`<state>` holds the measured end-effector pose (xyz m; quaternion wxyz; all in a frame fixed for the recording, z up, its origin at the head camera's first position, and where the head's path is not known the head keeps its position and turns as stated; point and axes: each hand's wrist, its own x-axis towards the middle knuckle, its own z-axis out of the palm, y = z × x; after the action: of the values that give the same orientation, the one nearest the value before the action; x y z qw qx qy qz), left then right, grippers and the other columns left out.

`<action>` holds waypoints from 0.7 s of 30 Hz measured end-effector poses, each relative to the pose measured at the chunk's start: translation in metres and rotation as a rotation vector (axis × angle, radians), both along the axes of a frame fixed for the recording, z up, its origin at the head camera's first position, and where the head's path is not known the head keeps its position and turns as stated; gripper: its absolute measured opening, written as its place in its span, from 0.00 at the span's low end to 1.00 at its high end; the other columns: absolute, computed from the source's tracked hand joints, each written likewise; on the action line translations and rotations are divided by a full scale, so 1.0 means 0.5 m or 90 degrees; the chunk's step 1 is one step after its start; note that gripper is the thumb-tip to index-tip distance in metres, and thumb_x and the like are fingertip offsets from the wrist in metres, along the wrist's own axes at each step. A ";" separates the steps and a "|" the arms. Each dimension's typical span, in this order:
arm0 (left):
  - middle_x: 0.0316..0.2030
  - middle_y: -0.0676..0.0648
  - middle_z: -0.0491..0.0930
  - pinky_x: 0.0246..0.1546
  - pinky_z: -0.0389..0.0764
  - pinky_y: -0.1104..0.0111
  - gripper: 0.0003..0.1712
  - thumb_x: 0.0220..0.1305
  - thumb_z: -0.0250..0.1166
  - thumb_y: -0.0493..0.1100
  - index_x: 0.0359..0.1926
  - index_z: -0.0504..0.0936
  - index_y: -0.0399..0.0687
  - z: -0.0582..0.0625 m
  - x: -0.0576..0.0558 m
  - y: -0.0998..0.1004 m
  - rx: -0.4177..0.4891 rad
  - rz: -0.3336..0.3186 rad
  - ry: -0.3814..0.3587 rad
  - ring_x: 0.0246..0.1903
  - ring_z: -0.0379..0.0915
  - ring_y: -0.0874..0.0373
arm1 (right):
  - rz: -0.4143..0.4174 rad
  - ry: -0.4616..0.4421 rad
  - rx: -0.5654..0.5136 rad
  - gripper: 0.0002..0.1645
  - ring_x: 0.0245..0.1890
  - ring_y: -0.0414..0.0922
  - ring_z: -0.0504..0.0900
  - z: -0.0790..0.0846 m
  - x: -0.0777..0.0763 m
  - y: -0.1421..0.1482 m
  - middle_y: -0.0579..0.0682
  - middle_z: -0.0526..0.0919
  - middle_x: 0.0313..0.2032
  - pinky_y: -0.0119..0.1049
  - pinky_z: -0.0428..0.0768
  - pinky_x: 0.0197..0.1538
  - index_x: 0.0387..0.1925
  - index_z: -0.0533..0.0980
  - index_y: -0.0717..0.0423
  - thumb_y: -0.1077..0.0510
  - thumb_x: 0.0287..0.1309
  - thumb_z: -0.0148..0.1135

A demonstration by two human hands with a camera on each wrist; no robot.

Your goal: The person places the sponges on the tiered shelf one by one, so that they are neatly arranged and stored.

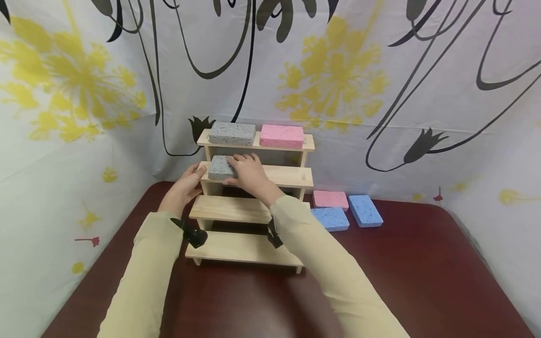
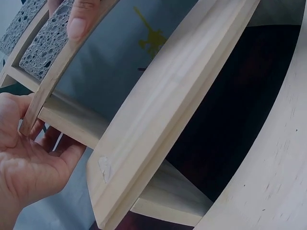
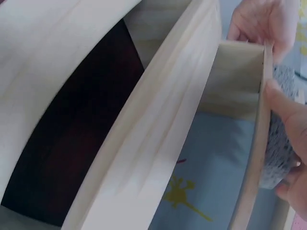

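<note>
A wooden four-step rack [image 1: 236, 246] stands on the table against the cloth backdrop. My left hand [image 1: 182, 188] grips the left end of its second board from the top, also seen in the left wrist view, with fingers tucked beneath the board. On that board lies a grey sponge [image 1: 217, 168], flat near the left end. My right hand [image 1: 250, 174] holds this sponge from its right side, the thumb [image 2: 77, 28] at the board's front edge. In the right wrist view the sponge [image 3: 278, 143] sits between that thumb and the fingers.
Another grey sponge [image 1: 232, 134] and a pink sponge [image 1: 282, 136] lie side by side on the top board. Right of the rack, a pink sponge [image 1: 330, 199] and two blue sponges [image 1: 365, 211] rest on the dark red table [image 1: 405, 277]. Patterned cloth surrounds the table's back and sides.
</note>
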<state>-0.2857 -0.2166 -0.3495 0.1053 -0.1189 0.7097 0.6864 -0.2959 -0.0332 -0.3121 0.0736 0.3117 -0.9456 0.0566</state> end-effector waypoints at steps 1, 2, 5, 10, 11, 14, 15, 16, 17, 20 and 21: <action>0.71 0.42 0.41 0.69 0.49 0.55 0.34 0.72 0.39 0.51 0.72 0.35 0.52 0.000 0.000 -0.001 0.000 0.002 -0.001 0.70 0.42 0.47 | -0.004 0.005 0.008 0.43 0.64 0.53 0.63 0.001 0.004 -0.002 0.53 0.65 0.65 0.53 0.57 0.67 0.66 0.61 0.49 0.34 0.52 0.57; 0.71 0.42 0.41 0.69 0.49 0.55 0.34 0.72 0.39 0.51 0.72 0.35 0.52 0.000 0.001 -0.001 0.000 0.002 -0.002 0.70 0.42 0.48 | -0.009 0.010 0.014 0.44 0.65 0.53 0.62 0.000 0.007 -0.003 0.53 0.63 0.65 0.53 0.56 0.68 0.66 0.60 0.49 0.34 0.52 0.56; 0.71 0.43 0.41 0.69 0.50 0.56 0.34 0.72 0.38 0.51 0.72 0.35 0.52 -0.002 0.004 0.003 0.005 0.001 -0.009 0.70 0.43 0.49 | -0.016 0.014 0.008 0.45 0.68 0.52 0.56 -0.005 0.017 0.004 0.51 0.59 0.68 0.53 0.55 0.68 0.68 0.57 0.47 0.34 0.53 0.56; 0.71 0.43 0.41 0.69 0.50 0.57 0.35 0.71 0.38 0.53 0.72 0.34 0.53 -0.003 0.005 0.005 0.002 0.003 -0.018 0.70 0.42 0.49 | -0.008 0.006 -0.089 0.49 0.69 0.53 0.53 -0.006 0.028 0.038 0.54 0.55 0.69 0.52 0.55 0.68 0.68 0.54 0.50 0.36 0.50 0.60; 0.71 0.43 0.41 0.69 0.50 0.57 0.35 0.71 0.38 0.53 0.72 0.34 0.53 -0.002 0.005 0.004 -0.002 0.005 -0.019 0.70 0.42 0.49 | -0.007 0.003 -0.109 0.49 0.68 0.53 0.54 -0.005 0.030 0.046 0.55 0.56 0.68 0.52 0.56 0.68 0.68 0.55 0.51 0.37 0.50 0.61; 0.71 0.43 0.40 0.69 0.50 0.56 0.35 0.71 0.38 0.54 0.72 0.33 0.54 0.002 0.006 0.003 -0.011 0.001 -0.016 0.70 0.42 0.48 | -0.013 -0.004 -0.142 0.49 0.67 0.53 0.57 -0.006 0.033 0.074 0.56 0.58 0.67 0.50 0.58 0.67 0.67 0.56 0.52 0.38 0.49 0.63; 0.71 0.43 0.40 0.69 0.49 0.56 0.35 0.71 0.38 0.54 0.72 0.33 0.54 0.003 0.006 0.002 -0.010 -0.001 -0.015 0.70 0.41 0.48 | -0.015 -0.008 -0.148 0.48 0.66 0.53 0.58 -0.007 0.034 0.083 0.57 0.58 0.66 0.50 0.58 0.67 0.67 0.57 0.52 0.38 0.49 0.63; 0.71 0.42 0.40 0.69 0.49 0.56 0.35 0.71 0.37 0.54 0.72 0.33 0.53 0.004 0.006 0.001 -0.009 -0.002 -0.013 0.70 0.41 0.48 | -0.018 -0.010 -0.152 0.48 0.66 0.53 0.58 -0.009 0.035 0.092 0.57 0.59 0.66 0.50 0.59 0.67 0.67 0.58 0.52 0.39 0.49 0.63; 0.71 0.42 0.40 0.69 0.49 0.56 0.35 0.71 0.37 0.53 0.72 0.33 0.54 0.005 0.007 0.001 -0.010 -0.004 -0.013 0.70 0.41 0.48 | -0.020 -0.014 -0.156 0.47 0.65 0.54 0.59 -0.011 0.037 0.102 0.57 0.60 0.65 0.49 0.59 0.67 0.66 0.58 0.52 0.39 0.49 0.64; 0.71 0.42 0.39 0.70 0.48 0.56 0.35 0.71 0.37 0.53 0.72 0.33 0.54 0.006 0.006 0.000 -0.007 -0.007 -0.012 0.70 0.40 0.48 | -0.021 -0.020 -0.173 0.45 0.64 0.53 0.61 -0.016 0.042 0.128 0.56 0.62 0.64 0.48 0.60 0.66 0.66 0.59 0.53 0.41 0.50 0.64; 0.71 0.42 0.39 0.70 0.47 0.56 0.35 0.71 0.37 0.53 0.72 0.33 0.54 0.007 0.007 0.000 -0.006 -0.007 -0.011 0.70 0.40 0.48 | -0.018 -0.022 -0.181 0.45 0.63 0.53 0.62 -0.017 0.045 0.137 0.56 0.62 0.63 0.48 0.60 0.66 0.66 0.59 0.53 0.41 0.50 0.64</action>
<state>-0.2825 -0.2167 -0.3462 0.1148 -0.1215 0.7125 0.6814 -0.2736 0.0352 -0.3206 0.1015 0.2835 -0.9336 0.1942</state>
